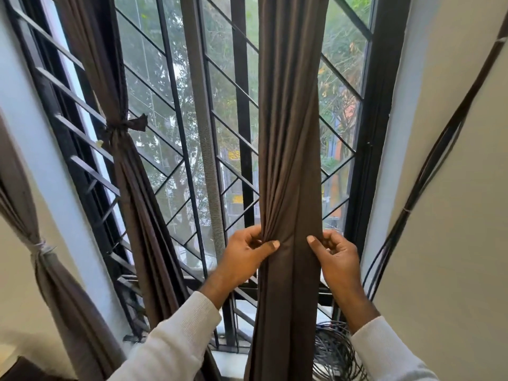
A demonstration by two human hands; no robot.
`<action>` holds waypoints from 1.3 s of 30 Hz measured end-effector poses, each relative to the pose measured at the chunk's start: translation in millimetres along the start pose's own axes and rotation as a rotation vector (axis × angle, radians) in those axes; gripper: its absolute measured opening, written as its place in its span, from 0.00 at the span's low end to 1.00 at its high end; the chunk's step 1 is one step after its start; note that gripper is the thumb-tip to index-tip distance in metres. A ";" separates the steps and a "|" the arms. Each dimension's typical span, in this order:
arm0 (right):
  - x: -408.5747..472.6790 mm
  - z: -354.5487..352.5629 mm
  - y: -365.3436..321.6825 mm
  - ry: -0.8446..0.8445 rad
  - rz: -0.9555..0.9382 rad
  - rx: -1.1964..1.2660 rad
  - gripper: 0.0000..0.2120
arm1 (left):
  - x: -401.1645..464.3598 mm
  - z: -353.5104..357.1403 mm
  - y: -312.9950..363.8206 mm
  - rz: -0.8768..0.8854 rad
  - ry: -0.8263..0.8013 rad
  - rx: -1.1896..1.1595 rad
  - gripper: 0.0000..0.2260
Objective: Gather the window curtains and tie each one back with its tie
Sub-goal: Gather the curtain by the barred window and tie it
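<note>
A dark brown curtain [290, 133] hangs gathered in front of the barred window, right of centre. My left hand [244, 254] pinches its bunched folds on the left side, thumb across the front. My right hand [336, 257] grips its right edge, thumb on the front. No tie shows on this curtain. A second brown curtain [129, 160] at the left is bound by a dark knotted tie [125, 127]. A third curtain [46, 257] at the far left is bound with a pale tie [41, 247].
A black metal grille [192, 166] covers the window panes. Black cables [428, 166] run down the right wall, and a coil of wires [334, 350] lies on the sill at bottom right. Cream walls stand on both sides.
</note>
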State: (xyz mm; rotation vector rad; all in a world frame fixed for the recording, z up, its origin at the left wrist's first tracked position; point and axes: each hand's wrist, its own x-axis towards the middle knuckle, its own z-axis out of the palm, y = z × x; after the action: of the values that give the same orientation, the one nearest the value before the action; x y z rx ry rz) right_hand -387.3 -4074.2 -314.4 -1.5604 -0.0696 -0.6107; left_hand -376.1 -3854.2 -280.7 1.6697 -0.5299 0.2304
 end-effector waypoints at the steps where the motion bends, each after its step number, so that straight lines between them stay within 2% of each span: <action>1: -6.8 0.7 -1.8 0.056 -0.075 -0.106 0.03 | -1.2 0.6 0.9 0.064 0.061 0.152 0.11; 3: -25.9 5.2 -5.4 0.179 -0.291 -0.331 0.06 | -3.3 5.4 2.5 0.153 0.202 0.372 0.18; 4: -37.3 9.5 -7.0 0.218 -0.396 -0.420 0.07 | -3.9 8.8 2.7 0.176 0.245 0.435 0.19; 6: -53.8 17.4 -6.1 0.195 -0.517 -0.519 0.07 | -4.9 16.9 2.1 0.209 0.280 0.480 0.17; 10: -66.5 29.1 6.4 0.012 -0.552 -0.593 0.12 | -8.8 29.2 0.2 0.255 0.156 0.442 0.08; 13: -65.9 27.8 7.4 -0.059 -0.597 -0.647 0.13 | -11.3 30.5 6.8 0.287 0.059 0.397 0.08; 16: -57.2 15.6 6.3 -0.221 -0.645 -0.556 0.14 | -6.4 18.1 11.0 0.253 -0.017 0.348 0.02; 18: -47.9 8.8 4.3 -0.180 -0.528 -0.411 0.14 | -4.3 10.4 11.5 0.194 -0.062 0.279 0.06; 20: -33.6 7.1 -1.4 -0.045 -0.272 -0.265 0.13 | -1.9 6.5 11.0 0.112 -0.128 0.158 0.06; 21: -26.4 8.0 -5.1 -0.053 -0.139 -0.173 0.12 | -1.5 5.5 11.7 0.079 -0.159 0.107 0.08; 23: -17.9 11.1 -14.7 -0.178 0.021 0.051 0.13 | -0.1 4.1 13.8 0.035 -0.224 0.049 0.11; 26: -12.5 12.3 -27.7 -0.231 0.037 0.178 0.11 | 1.9 0.1 15.6 0.018 -0.274 0.091 0.10; 27: -12.1 11.8 -29.5 -0.231 0.044 0.200 0.10 | 2.3 -1.7 15.9 0.023 -0.260 0.118 0.09; 29: -10.1 10.0 -27.4 -0.231 0.051 0.214 0.08 | 2.5 -3.0 16.8 0.024 -0.227 0.135 0.12; 32: -10.8 8.8 -21.8 -0.108 -0.001 0.110 0.05 | 1.3 0.1 15.8 0.028 -0.135 0.179 0.11; 35: -23.7 14.4 -21.5 0.066 -0.213 -0.171 0.07 | -0.1 6.8 10.3 0.086 0.050 0.337 0.09; 37: -37.3 19.9 -25.4 0.101 -0.407 -0.324 0.07 | -1.6 15.0 10.6 0.134 0.121 0.413 0.07; 39: -49.2 25.8 -28.8 0.089 -0.497 -0.340 0.09 | -3.5 24.1 13.5 0.173 0.172 0.439 0.07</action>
State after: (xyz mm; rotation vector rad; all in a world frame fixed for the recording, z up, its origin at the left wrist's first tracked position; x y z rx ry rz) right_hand -432.2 -4031.1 -307.6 -1.8546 -0.3067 -1.1275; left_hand -389.0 -3878.2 -274.6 2.0048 -0.5178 0.6486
